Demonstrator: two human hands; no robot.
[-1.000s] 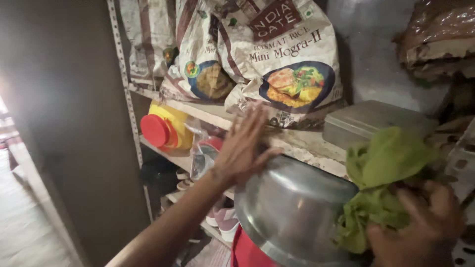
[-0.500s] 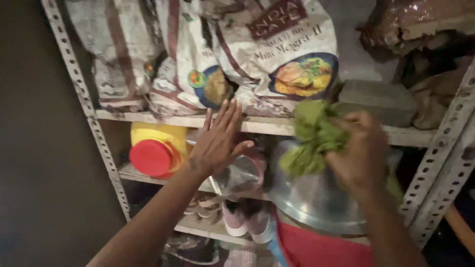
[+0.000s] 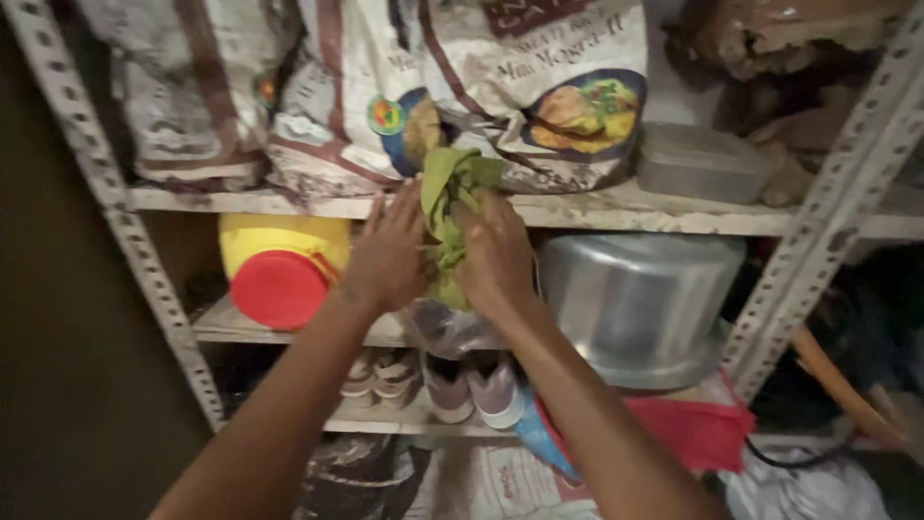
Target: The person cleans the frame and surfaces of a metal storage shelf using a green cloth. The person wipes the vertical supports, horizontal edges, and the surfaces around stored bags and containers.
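Hands meet at the centre of the frame over a crumpled green cloth (image 3: 450, 197). The right hand (image 3: 496, 255) is closed around the cloth's lower part, gripping it; the left hand (image 3: 388, 252) lies flat and open against its left side, fingers stretched upward. Below them sags a clear plastic bag (image 3: 448, 327). Left of centre lies a yellow jar with a red lid (image 3: 281, 270); right of centre, an upturned steel pot (image 3: 640, 303). Printed sacks (image 3: 462, 87) fill the slotted metal rack's (image 3: 144, 279) upper shelf.
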